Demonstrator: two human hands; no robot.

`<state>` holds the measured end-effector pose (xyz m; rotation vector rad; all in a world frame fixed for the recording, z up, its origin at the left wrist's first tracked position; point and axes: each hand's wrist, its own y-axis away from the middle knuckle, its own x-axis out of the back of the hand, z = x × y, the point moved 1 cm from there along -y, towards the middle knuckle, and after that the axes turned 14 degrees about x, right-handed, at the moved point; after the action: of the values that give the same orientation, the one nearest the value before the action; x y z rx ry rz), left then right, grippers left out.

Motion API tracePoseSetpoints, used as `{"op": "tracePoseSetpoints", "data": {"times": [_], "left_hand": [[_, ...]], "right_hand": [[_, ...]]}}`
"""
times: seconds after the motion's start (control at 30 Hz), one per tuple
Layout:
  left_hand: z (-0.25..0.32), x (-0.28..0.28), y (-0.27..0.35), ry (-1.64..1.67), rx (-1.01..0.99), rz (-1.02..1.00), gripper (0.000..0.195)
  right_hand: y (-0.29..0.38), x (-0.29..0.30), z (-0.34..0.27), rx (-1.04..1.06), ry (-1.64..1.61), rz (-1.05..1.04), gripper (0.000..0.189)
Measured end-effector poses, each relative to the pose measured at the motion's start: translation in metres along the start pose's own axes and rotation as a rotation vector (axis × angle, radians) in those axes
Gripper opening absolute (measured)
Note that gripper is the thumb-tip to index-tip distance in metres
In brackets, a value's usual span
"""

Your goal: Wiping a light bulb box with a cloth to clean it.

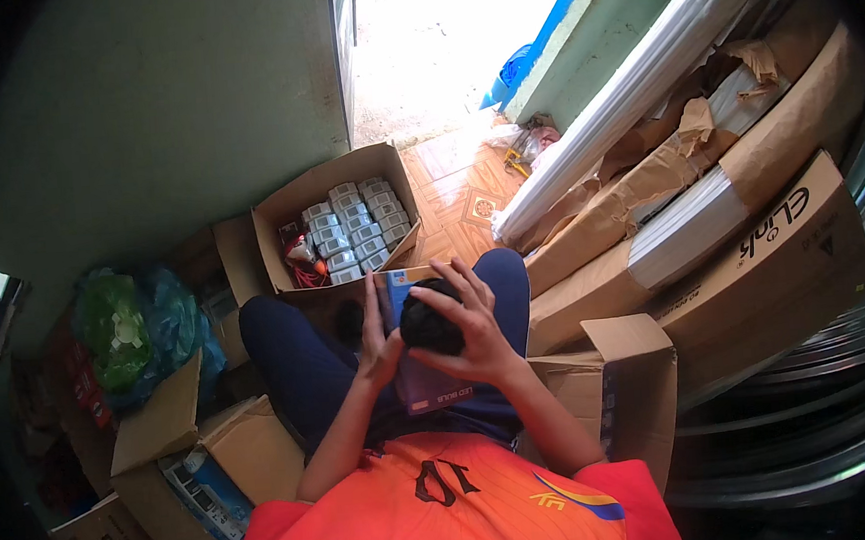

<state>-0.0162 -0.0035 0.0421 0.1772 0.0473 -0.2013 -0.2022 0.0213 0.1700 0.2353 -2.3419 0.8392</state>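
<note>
A blue and orange light-bulb carton with printing rests upright or tilted over my lap, between my thighs. My left hand presses flat along its left side, thumb towards the middle. In my right hand is a dark round object, its fingers curved around the far and right sides. That object covers the middle of the carton; its exact kind is too dark to tell. Beyond my knees stands an open cardboard box holding several rows of small white-grey units and a red-wired item.
Long paper-wrapped bundles and a white tube bundle lean at the right. Open cartons stand by my right elbow and at my left. Green and blue plastic bags lie at the left. A bright doorway is ahead.
</note>
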Motion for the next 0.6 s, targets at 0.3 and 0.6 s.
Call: {"op": "tracePoseSetpoints", "data": {"times": [0.3,0.6], "left_hand": [[0.037,-0.007,-0.007,0.158,0.145,0.059,0.134],[0.025,-0.007,-0.007,-0.104,-0.012,-0.004,0.135]], "right_hand": [[0.023,-0.007,0.002,0.027,-0.051,0.070,0.059],[0.011,0.004,0.014,-0.005,0.101,0.161,0.052]]}}
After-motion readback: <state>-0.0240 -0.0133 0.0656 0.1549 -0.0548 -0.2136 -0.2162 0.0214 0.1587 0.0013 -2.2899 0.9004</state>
